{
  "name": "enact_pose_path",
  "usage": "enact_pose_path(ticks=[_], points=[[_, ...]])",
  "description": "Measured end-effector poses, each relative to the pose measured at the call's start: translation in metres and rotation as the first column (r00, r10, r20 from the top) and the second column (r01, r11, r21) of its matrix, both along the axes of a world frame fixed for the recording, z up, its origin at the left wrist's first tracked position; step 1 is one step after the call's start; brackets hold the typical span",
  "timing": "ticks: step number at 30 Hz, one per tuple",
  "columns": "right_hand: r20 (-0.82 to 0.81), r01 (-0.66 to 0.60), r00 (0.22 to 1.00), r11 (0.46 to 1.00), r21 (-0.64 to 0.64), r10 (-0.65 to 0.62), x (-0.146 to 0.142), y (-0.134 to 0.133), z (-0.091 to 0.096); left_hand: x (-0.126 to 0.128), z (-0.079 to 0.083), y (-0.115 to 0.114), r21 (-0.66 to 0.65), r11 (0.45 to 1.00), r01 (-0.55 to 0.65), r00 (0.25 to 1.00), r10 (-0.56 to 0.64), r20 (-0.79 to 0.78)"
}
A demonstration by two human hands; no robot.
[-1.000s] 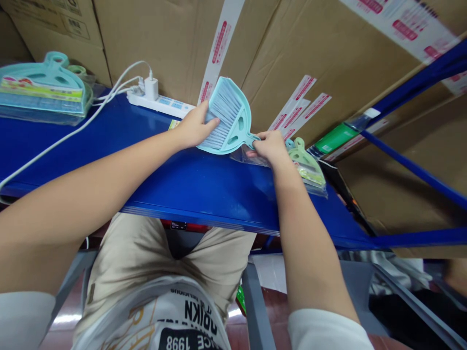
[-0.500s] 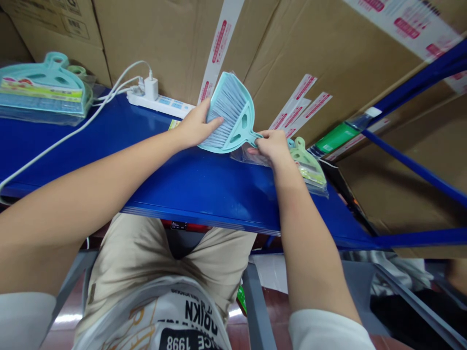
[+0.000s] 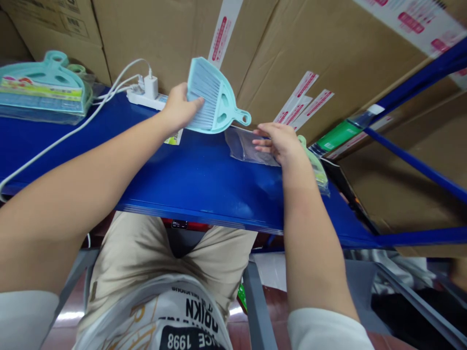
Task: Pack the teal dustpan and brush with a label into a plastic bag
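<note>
My left hand [image 3: 178,109] grips one mint dustpan [image 3: 223,102] and its one brush [image 3: 202,95]; my open right hand [image 3: 279,143] sits over one clear plastic bag [image 3: 242,147], beside one packaged green dustpan [image 3: 316,167].

The left hand [image 3: 178,108] has swung the light-blue dustpan [image 3: 222,99], with its brush still nested inside, up and to the left, so it now sits just beside the white power strip [image 3: 144,99]. The right hand [image 3: 279,143] has let go of the dustpan's handle [image 3: 243,117] and now lies open, its fingers spread on the clear plastic bag [image 3: 244,147]. A wide gap of blue shelf now separates the handle from that hand, and the bag lies fully uncovered by the dustpan.
</note>
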State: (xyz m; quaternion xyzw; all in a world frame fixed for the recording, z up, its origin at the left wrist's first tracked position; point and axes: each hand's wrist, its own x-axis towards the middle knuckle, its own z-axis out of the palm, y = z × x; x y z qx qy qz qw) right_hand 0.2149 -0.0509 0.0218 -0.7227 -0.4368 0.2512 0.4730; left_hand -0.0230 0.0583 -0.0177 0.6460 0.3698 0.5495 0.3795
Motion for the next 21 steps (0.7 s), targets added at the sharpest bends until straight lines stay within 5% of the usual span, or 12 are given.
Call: enact_pose_path(ticks=[2, 6, 12, 21], points=[[0.268, 0.061, 0.962, 0.998, -0.008, -0.057, 0.004, 0.003, -0.003, -0.007, 0.002, 0.005, -0.058, 0.997, -0.058, 0.997, 0.06, 0.048], [0.699, 0.08, 0.715, 0.991, -0.109, 0.019, -0.004, 0.005, -0.016, -0.016, 0.001, 0.009, -0.115, 0.993, -0.041, 0.997, 0.049, 0.068], [0.822, 0.048, 0.545, 0.974, -0.224, 0.162, -0.023, 0.004, -0.029, -0.008, 0.007, -0.009, -0.205, 0.976, -0.075, 0.996, 0.083, 0.032], [0.849, -0.027, 0.505, 0.987, -0.161, 0.152, -0.014, 0.009, -0.03, 0.008, 0.02, -0.034, -0.238, 0.964, -0.118, 0.992, 0.104, -0.069]])
